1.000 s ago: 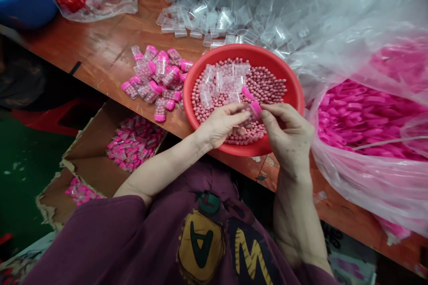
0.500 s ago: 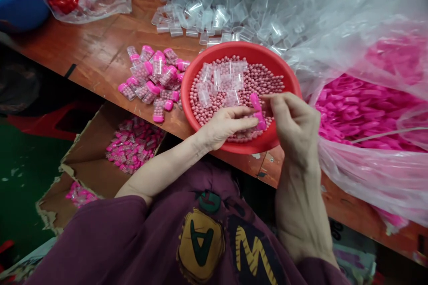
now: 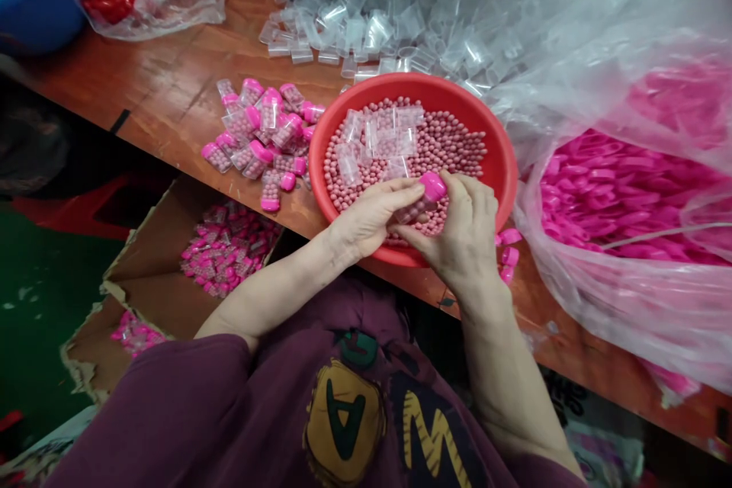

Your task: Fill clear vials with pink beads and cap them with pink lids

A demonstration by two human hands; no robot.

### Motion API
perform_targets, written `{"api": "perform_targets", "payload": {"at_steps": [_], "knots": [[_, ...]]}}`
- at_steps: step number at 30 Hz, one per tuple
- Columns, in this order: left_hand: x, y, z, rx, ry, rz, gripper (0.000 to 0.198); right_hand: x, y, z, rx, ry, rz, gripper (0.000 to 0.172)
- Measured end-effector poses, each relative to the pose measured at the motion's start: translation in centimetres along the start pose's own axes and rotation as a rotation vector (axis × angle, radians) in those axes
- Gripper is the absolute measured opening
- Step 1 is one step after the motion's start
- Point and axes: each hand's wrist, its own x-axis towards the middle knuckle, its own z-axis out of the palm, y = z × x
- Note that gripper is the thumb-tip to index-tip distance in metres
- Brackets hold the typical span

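Note:
Over the front of a red basin (image 3: 503, 145), my left hand (image 3: 371, 219) grips a small clear plastic bottle (image 3: 433, 187) with a pink cap on it and pink beads inside. The bottle is tilted, cap towards the upper right. My right hand (image 3: 470, 232) is closed round it too, fingertips at the cap and thumb near the lower end. Below them the basin holds many pink beads (image 3: 454, 139) and several clear empty bottles (image 3: 374, 139). My fingers partly hide the bottle's body.
Capped, bead-filled bottles (image 3: 271, 122) lie left of the basin, with more in a cardboard box (image 3: 152, 259) below. Clear bottles (image 3: 354, 30) are heaped behind. At right, a plastic bag (image 3: 618, 282) holds pink caps (image 3: 606, 191); loose pink caps (image 3: 508, 255) lie beside the basin.
The pink cap, its flap up before, now sits closed on the bottle. My right hand has moved left and down onto the bottle, uncovering loose caps by the basin.

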Motion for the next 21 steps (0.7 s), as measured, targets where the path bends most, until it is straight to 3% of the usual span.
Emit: {"api": "perform_targets", "payload": {"at_steps": [8, 11, 13, 15, 17, 19, 21], "knots": [[0.1, -0.7, 0.3, 0.072, -0.005, 0.089, 0.014, 0.9, 1.9, 1.1, -0.011, 0.017, -0.001, 0.055], [0.0, -1.3, 0.8, 0.206, 0.022, 0.213, 0.007, 1.1, 1.9, 1.4, -0.048, -0.007, 0.004, 0.053], [-0.2, -1.1, 0.7, 0.346, 0.065, 0.301, 0.016, 1.4, 1.4, 1.3, -0.028, -0.056, -0.018, 0.061], [-0.8, 0.4, -0.2, 0.493, 0.119, 0.404, 0.023, 1.8, 1.2, 0.9, 0.068, -0.117, -0.009, 0.079], [-1.4, 3.2, -1.9, 0.626, 0.216, 0.540, 0.032, 1.9, 1.6, 0.2, 0.174, -0.122, 0.072, 0.090], [-2.0, 6.6, -3.8, 0.762, 0.410, 0.695, 0.047, 1.9, 2.8, -0.2, 0.214, -0.079, 0.189, 0.077], [-2.2, 9.4, -5.3, 0.944, 0.602, 0.806, 0.067, 2.1, 4.1, -0.1, 0.173, -0.078, 0.264, 0.047]]}}
